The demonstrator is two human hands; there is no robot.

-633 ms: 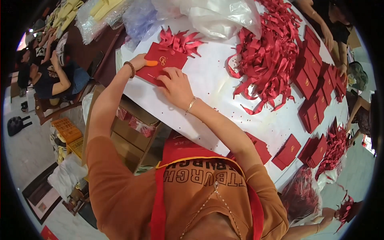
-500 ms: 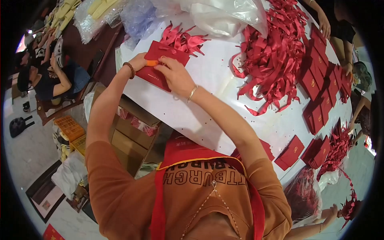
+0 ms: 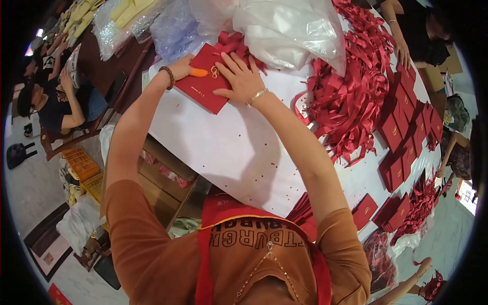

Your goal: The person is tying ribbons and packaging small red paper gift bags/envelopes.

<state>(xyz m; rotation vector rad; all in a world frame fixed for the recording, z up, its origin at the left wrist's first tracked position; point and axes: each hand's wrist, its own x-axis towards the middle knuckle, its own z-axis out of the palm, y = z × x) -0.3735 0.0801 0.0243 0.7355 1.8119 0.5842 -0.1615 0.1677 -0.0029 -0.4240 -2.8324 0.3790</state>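
A flat red paper folder or bag (image 3: 211,96) with a gold emblem lies tilted on the white table top; which kind it is I cannot tell. My left hand (image 3: 184,67) grips its left edge, with the thumb in an orange finger cover pressed on its face and the other fingers partly hidden. Over its right side, my right hand (image 3: 243,79) rests flat with fingers spread, near the gold emblem. Just behind the folder, red ribbons (image 3: 231,41) stick out from under the plastic.
Clear plastic bags (image 3: 284,35) sit at the far side. A big heap of red ribbons (image 3: 351,86) and stacks of red folders (image 3: 399,122) cover the table's right. More red folders (image 3: 305,216) lie by my right arm. Cardboard boxes (image 3: 157,188) stand below the edge; other people work nearby.
My right hand has opened from closed fingers at the folder's top to spread fingers on its right side. The folder's emblem now shows. My left thumb stays on the folder.
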